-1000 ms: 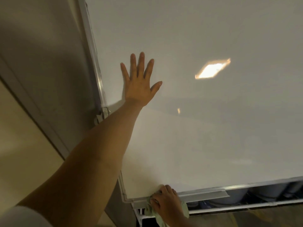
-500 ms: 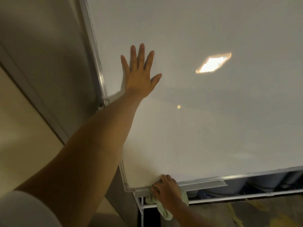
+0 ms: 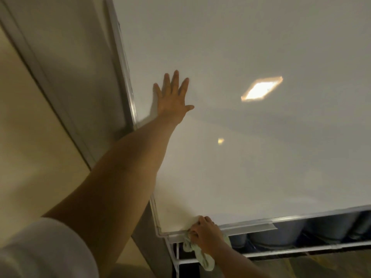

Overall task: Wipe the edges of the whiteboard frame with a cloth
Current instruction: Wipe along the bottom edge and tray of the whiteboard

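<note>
**Cloth pressed to the bottom frame corner**

The right hand [image 3: 205,233] was clenched around a pale green cloth [image 3: 200,255], its knuckles bent over the bottom rail of the whiteboard frame [image 3: 251,225] near the lower left corner. The cloth lay bunched under the palm against the rail, and its loose end hung down below the wrist, in front of the stand's white crossbar [image 3: 281,250]. Part of the cloth also showed at the right of the hand, just beneath the rail.

The left hand [image 3: 172,97] held nothing; it was spread flat, fingers apart, pressed on the white board surface [image 3: 261,167] just beside the left side rail [image 3: 128,93] of the frame, well above the cloth. Its bare forearm crossed over that rail, and a white sleeve [image 3: 46,251] showed at the lower left.

A bright diamond-shaped reflection [image 3: 261,88] sat on the board to the right of the left hand. Grey rounded containers [image 3: 275,236] stood behind the stand below the board.
</note>
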{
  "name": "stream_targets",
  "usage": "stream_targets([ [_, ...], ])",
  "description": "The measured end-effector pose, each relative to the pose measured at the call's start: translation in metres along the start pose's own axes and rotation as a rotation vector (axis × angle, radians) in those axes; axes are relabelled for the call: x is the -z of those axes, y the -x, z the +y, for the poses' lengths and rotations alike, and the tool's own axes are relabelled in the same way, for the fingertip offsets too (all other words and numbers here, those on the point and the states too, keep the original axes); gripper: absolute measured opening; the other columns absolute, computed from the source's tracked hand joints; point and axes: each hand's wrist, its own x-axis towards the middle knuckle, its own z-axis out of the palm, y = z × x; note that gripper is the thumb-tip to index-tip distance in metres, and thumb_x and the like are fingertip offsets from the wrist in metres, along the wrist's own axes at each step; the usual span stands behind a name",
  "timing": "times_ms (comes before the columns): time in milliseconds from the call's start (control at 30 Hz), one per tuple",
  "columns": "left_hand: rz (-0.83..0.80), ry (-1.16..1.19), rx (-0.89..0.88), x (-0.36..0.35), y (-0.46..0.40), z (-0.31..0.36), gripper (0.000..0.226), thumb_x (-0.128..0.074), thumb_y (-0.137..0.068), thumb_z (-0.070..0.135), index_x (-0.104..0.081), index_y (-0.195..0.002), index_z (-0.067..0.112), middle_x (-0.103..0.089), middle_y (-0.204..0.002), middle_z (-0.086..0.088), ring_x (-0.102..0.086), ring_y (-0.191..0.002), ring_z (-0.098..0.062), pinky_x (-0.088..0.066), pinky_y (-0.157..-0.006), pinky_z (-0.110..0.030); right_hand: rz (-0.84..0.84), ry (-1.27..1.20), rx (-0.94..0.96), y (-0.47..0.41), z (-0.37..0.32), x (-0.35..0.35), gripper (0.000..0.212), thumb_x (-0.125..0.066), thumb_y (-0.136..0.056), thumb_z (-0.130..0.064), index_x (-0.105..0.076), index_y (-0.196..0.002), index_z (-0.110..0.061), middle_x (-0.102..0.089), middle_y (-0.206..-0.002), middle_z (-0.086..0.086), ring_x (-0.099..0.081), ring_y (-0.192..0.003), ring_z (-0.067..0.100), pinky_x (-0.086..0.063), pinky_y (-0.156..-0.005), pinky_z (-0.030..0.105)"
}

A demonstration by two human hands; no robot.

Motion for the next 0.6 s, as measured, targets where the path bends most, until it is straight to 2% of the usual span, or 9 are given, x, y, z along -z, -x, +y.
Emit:
stream_targets([
  [133,-0.043,0.016,0.009,0.006,0.002,0.006,0.106,-0.044,-0.097,0.075,0.017,-0.166,0.023,0.024,-0.174,-0.013,0.016,-0.161,-0.042,-0.005,-0.128,-0.069,-0.006,0.006,-0.02,0.003,-0.002,0.002,0.039,-0.043,-0.097,-0.047,-0.07,-0.116,-0.026,-0.05,-0.127,0.001,-0.044,-0.122,0.024,-0.046,-0.093,0.038],
  [233,-0.019,-0.023,-0.012,0.005,0.005,-0.002,0.114,-0.042,-0.089,0.085,0.016,-0.166,0.024,0.023,-0.174,-0.013,0.015,-0.161,-0.042,-0.004,-0.125,-0.073,-0.005,0.028,-0.016,0.007,0.004,0.0,0.04,-0.042,-0.097,-0.049,-0.069,-0.117,-0.028,-0.05,-0.128,0.0,-0.043,-0.124,0.023,-0.044,-0.094,0.038],
  [367,0.005,-0.028,-0.033,-0.002,0.005,-0.011,0.115,-0.038,-0.086,0.089,0.015,-0.166,0.026,0.022,-0.174,-0.011,0.015,-0.161,-0.041,-0.004,-0.124,-0.075,0.016,0.058,-0.039,0.016,0.038,0.008,0.04,-0.043,-0.097,-0.051,-0.069,-0.118,-0.03,-0.05,-0.128,-0.002,-0.042,-0.126,0.021,-0.045,-0.093,0.037],
  [533,0.003,0.013,-0.034,-0.004,0.001,-0.006,0.116,-0.045,-0.086,0.086,0.015,-0.166,0.026,0.023,-0.174,-0.011,0.017,-0.161,-0.04,-0.004,-0.125,-0.074,0.053,0.115,-0.06,0.035,0.082,0.017,0.04,-0.042,-0.099,-0.054,-0.068,-0.116,-0.029,-0.05,-0.127,-0.003,-0.043,-0.124,0.019,-0.049,-0.089,0.036],
  [600,0.009,0.027,-0.034,-0.004,0.003,-0.004,0.116,-0.046,-0.086,0.087,0.014,-0.166,0.026,0.023,-0.174,-0.011,0.017,-0.161,-0.041,-0.005,-0.125,-0.074,0.115,0.148,-0.088,0.043,0.087,0.017,0.033,-0.051,-0.096,-0.051,-0.07,-0.109,-0.027,-0.055,-0.124,0.001,-0.051,-0.119,0.024,-0.051,-0.084,0.04],
])
